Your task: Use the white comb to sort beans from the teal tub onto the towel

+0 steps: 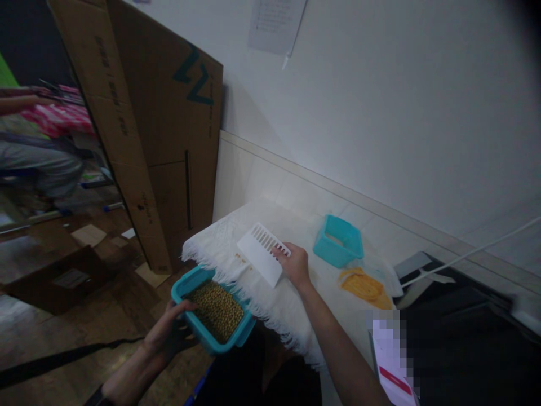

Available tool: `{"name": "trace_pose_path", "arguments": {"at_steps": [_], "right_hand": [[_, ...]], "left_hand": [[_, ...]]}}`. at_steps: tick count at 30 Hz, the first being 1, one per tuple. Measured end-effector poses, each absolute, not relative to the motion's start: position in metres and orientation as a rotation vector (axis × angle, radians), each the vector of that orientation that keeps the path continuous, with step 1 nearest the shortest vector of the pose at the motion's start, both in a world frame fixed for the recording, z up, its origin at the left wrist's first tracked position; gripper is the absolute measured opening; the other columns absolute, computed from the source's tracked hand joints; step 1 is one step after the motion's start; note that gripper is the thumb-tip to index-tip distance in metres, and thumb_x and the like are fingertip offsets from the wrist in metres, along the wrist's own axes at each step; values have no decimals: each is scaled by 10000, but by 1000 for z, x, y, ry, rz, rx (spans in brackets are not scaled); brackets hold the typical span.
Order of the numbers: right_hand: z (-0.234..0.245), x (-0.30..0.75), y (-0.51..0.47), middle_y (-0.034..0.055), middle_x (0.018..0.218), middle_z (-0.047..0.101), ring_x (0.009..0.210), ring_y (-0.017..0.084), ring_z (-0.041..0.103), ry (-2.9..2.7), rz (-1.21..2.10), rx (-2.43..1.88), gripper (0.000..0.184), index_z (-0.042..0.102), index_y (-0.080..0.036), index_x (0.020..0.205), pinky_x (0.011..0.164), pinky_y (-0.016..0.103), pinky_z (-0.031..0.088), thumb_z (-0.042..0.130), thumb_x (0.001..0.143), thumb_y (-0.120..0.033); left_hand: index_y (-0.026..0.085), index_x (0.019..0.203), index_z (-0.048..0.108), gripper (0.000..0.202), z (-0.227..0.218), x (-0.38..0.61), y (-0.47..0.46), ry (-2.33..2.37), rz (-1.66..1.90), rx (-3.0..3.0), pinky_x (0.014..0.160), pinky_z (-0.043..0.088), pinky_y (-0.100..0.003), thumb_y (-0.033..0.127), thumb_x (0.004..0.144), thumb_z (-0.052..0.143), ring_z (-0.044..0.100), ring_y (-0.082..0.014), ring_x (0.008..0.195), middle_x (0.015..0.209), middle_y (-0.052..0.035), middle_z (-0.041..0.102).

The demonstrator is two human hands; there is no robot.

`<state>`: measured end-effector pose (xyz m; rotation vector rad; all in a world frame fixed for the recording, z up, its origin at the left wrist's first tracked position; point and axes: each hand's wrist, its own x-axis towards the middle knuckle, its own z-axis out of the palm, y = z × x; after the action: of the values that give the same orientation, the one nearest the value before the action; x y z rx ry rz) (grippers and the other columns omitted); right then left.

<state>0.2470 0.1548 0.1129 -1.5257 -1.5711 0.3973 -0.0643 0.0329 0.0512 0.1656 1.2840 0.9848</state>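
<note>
My left hand (167, 332) grips the near side of a turquoise plastic container (195, 327), thumb over its rim. Small round yellow-green beans (216, 310), which look like soybeans, fill much of it. The container is held just off the table's front edge, by the cloth fringe. In my right hand (296, 265) is a flat white plastic plate (261, 259) with a row of slots along its far edge. Its near edge is close to or on the white fringed cloth (228, 234). A few loose beans (240, 258) lie on the cloth left of the plate.
A second turquoise container (333, 251) stands at the table's back right, with a yellow coiled item (363, 286) in front of it. A tall cardboard box (169, 124) leans at the left. Black material (465, 349) and a cable (477, 251) lie right. Another person's arm (19, 104) shows far left.
</note>
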Motion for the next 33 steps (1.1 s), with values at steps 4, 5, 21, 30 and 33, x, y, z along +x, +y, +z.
{"name": "trace_pose_path", "arguments": {"at_steps": [4, 5, 21, 30, 33], "right_hand": [[118, 257, 158, 57, 737, 856, 648, 238, 773, -1539, 413, -1564, 140, 869, -204, 807, 630, 288, 543, 782, 842, -308], [120, 258, 158, 58, 732, 854, 643, 237, 771, -1540, 424, -1573, 145, 869, -201, 804, 624, 287, 540, 779, 845, -307], [99, 204, 106, 96, 871, 886, 747, 227, 857, -2036, -28, -1304, 216, 892, -193, 1100, 675, 230, 586, 681, 1055, -196], [96, 197, 101, 98, 840, 875, 679, 205, 836, -2032, -154, -1198, 252, 885, -182, 1101, 636, 222, 579, 634, 1086, -198], [94, 198, 103, 95, 836, 875, 667, 199, 826, -2018, -161, -1211, 264, 889, -185, 1089, 632, 223, 583, 626, 1090, -202]], "left_hand": [[328, 1044, 544, 628, 55, -63, 33, 1332, 1004, 167, 714, 575, -428, 312, 544, 923, 652, -254, 768, 833, 20, 607], [329, 1047, 542, 618, 56, -63, 33, 1333, 1003, 163, 721, 577, -429, 306, 556, 917, 652, -258, 778, 833, 18, 605], [334, 1035, 541, 611, 39, -77, 38, 1337, 1018, 185, 719, 594, -443, 330, 572, 939, 670, -267, 766, 827, 24, 613], [341, 1105, 537, 588, 43, -74, 40, 1332, 1021, 169, 707, 602, -425, 293, 648, 904, 650, -237, 752, 909, 21, 578], [337, 1112, 537, 576, 46, -73, 40, 1330, 1006, 168, 709, 609, -432, 302, 661, 894, 649, -244, 762, 921, 7, 587]]}}
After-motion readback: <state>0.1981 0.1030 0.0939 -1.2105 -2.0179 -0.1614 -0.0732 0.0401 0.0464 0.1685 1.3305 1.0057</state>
